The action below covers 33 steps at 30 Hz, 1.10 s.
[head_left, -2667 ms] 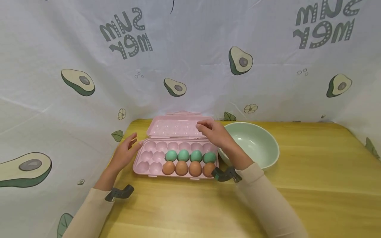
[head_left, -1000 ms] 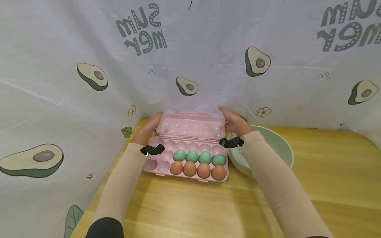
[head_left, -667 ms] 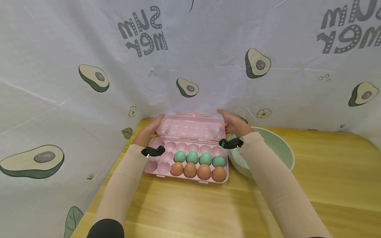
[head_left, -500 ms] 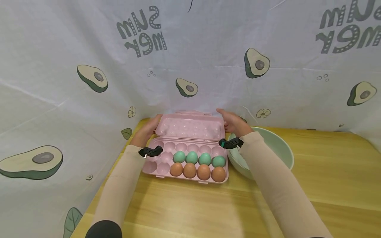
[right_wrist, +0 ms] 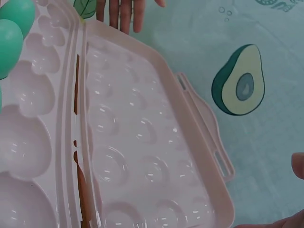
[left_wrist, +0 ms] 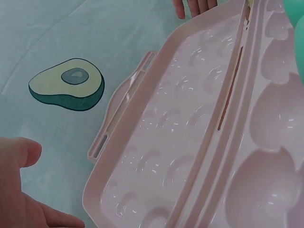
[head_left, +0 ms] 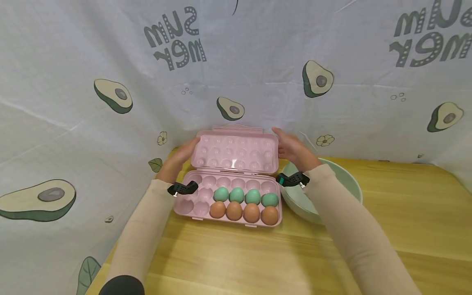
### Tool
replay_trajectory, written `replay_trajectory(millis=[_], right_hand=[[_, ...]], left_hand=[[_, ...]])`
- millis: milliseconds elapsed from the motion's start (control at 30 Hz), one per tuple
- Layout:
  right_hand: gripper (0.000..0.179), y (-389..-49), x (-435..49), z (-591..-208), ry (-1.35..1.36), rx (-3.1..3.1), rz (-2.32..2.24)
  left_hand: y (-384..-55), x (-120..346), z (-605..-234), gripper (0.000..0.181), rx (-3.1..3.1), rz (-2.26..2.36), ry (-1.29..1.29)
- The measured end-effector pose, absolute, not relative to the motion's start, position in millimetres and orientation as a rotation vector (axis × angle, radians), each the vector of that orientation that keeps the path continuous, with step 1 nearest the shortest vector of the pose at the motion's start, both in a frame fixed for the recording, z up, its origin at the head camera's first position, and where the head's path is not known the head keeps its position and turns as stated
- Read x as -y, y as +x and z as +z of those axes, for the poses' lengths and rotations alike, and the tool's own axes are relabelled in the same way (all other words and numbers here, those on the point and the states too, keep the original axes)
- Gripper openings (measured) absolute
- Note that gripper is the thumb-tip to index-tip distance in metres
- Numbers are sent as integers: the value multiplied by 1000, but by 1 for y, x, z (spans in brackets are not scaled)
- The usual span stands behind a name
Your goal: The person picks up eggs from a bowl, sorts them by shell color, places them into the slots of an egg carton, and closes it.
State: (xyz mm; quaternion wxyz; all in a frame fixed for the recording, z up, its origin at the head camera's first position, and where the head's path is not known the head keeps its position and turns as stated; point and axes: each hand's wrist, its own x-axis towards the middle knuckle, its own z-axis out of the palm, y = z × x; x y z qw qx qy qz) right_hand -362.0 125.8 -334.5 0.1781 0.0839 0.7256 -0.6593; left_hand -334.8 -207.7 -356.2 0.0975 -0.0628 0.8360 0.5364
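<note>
A pink egg box point(head_left: 201, 208) lies on the table, its lid point(head_left: 236, 149) tilted up at the back. Green eggs point(head_left: 237, 195) fill part of the middle row. Brown eggs point(head_left: 234, 211) sit in the front row. The left hand point(head_left: 180, 159) is at the lid's left end, fingers extended. At the right end is the right hand point(head_left: 294, 150), its fingers reaching behind the edge. In the left wrist view, the left thumb and fingers point(left_wrist: 52, 217) stand apart beside the lid. The right wrist view shows only bits of the right hand point(right_wrist: 298, 166).
A pale green bowl point(head_left: 346, 180) stands right of the egg box, partly under the right forearm. Behind hangs a white cloth point(head_left: 258, 49) printed with avocados, close to the lid. Wooden table point(head_left: 398, 205) extends to the right and in front.
Both hands have moved from above the box's sides to the lid's two ends. Since half a second ago the lid has risen and tilted more upright. The eggs stay put.
</note>
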Motion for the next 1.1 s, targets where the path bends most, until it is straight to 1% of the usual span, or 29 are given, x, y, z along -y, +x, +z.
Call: replay_trajectory(millis=[100, 233, 433, 567, 833, 1100], right_hand=[[83, -356, -127, -331, 208, -2075, -1895], [81, -349, -130, -325, 163, -2134, -1924], [85, -342, -132, -323, 152, -2156, -2010], [86, -340, -133, -323, 155, -2123, -2103], [79, -340, -127, -323, 185, -2101, -2263], [78, -331, -127, -325, 143, -2212, -2277]], left_hand=[[-330, 209, -350, 63, -2522, 1544, -160], [-327, 210, -344, 62, -2527, 1597, -143], [-324, 211, -340, 60, -2528, 1680, -129], [-322, 210, -338, 62, -2502, 1748, -139], [-323, 212, -340, 65, -2480, 1872, -159], [-321, 215, -340, 67, -2508, 1886, -130]])
